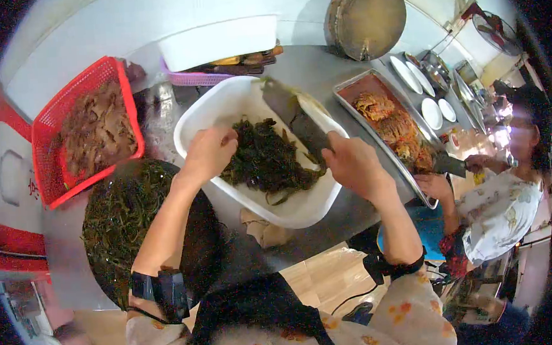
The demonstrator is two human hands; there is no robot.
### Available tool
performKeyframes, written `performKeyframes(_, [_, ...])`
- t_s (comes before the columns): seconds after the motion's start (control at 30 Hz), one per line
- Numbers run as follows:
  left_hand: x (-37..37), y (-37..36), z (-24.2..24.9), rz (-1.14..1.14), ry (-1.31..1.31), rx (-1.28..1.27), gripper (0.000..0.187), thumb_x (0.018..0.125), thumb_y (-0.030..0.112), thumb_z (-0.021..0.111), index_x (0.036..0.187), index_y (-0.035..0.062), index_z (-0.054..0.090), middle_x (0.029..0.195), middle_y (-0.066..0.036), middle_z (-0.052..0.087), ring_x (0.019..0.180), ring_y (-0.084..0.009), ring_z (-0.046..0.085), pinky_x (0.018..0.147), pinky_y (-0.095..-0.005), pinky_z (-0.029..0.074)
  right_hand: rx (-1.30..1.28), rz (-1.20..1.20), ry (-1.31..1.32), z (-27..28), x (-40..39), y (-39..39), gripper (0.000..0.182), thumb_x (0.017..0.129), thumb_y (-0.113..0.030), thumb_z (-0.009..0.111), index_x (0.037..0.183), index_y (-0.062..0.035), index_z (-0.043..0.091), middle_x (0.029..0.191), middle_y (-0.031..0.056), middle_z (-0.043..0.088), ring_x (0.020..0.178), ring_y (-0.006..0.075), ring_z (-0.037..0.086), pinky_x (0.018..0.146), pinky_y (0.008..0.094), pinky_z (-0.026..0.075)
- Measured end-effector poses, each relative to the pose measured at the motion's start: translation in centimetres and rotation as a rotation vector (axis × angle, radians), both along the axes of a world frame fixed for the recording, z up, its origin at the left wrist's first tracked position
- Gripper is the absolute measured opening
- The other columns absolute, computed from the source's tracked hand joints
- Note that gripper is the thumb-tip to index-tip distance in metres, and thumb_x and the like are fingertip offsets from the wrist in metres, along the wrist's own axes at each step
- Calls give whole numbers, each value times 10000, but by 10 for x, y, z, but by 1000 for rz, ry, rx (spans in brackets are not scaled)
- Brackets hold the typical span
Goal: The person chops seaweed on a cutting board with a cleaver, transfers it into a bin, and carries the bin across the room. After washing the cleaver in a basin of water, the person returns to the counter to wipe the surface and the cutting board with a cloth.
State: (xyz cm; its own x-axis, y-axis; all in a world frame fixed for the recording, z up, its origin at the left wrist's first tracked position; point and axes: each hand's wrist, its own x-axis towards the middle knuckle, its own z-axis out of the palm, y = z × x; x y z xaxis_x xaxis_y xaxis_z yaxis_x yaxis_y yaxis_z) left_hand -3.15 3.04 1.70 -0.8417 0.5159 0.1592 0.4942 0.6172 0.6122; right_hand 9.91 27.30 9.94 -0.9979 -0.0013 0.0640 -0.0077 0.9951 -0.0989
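In the head view, a white basin (291, 214) holds a heap of wet, dark green leafy vegetables (262, 160). My right hand (354, 164) is closed at the basin's right side on a broad grey blade that looks like a cleaver (298, 123). The blade slants across the inside of the basin, with bits of green along it; the handle is hidden in my fist. At the left edge of the heap is my left hand (211, 152), its fingers curled and slightly blurred. Whatever those fingers hold is hidden.
Beneath my left forearm stands a round dark vessel of soaking greens (124, 220). A red basket (40, 146) of brown pieces is left; a lilac basket (197, 79) is behind. To the right are a metal tray (375, 138) of reddish food, plates (432, 113) and another person (500, 216) holding a cleaver.
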Motion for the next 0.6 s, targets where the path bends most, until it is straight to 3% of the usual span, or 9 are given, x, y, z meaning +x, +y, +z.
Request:
performKeyframes(0.13, [-10,44,-20,-128,21,-97,212,776,195,577,887,42,672,810,-201,643,788,-376,620,749,-411,485,-40,-83,-25,-18,1,11,190,869,-204,538,892,-25,480,722,243,596,756,439,583,681,546,442])
performKeyframes(0.23, [-14,75,-45,-376,87,-51,390,707,320,663,1075,192,647,1117,-136,589,1101,-314,514,771,-454,489,-80,-179,-61,-9,3,12,196,872,-208,531,901,-21,481,749,244,602,766,450,578,694,548,440])
performKeyframes(0.27, [-11,84,-47,-383,91,-62,390,707,320,663,1075,192,647,1117,-136,589,1101,-314,514,771,-454,489,-92,-185,-56,-13,3,15,196,872,-208,531,901,-21,481,749,244,602,766,450,578,694,548,440])
performKeyframes(0.33, [5,101,-42,-406,126,-718,499,675,358,690,1152,234,611,1230,-115,509,1203,-330,405,801,-471,496,-148,-158,-87,-27,3,23,200,872,-207,531,915,-18,481,767,248,604,780,460,574,705,547,440])
performKeyframes(0.47, [7,66,-42,-544,206,-609,458,706,295,659,1158,234,615,1212,-149,520,1158,-380,453,829,-446,503,-166,-215,-88,-55,4,35,204,872,-207,530,915,-14,481,778,253,603,799,472,564,715,547,434])
performKeyframes(0.53, [-2,49,-28,-682,128,-810,409,722,212,615,1130,233,633,1280,-130,496,1111,-367,516,812,-445,510,-252,-227,-78,-55,4,36,205,870,-203,532,912,-9,479,783,262,599,813,473,559,723,545,430])
performKeyframes(0.6, [-18,40,-16,-728,119,-948,398,660,215,615,1048,146,667,1066,-167,629,970,-338,614,774,-496,513,-258,-227,-55,-57,4,36,202,870,-199,531,911,-8,479,785,265,597,809,474,557,722,544,429])
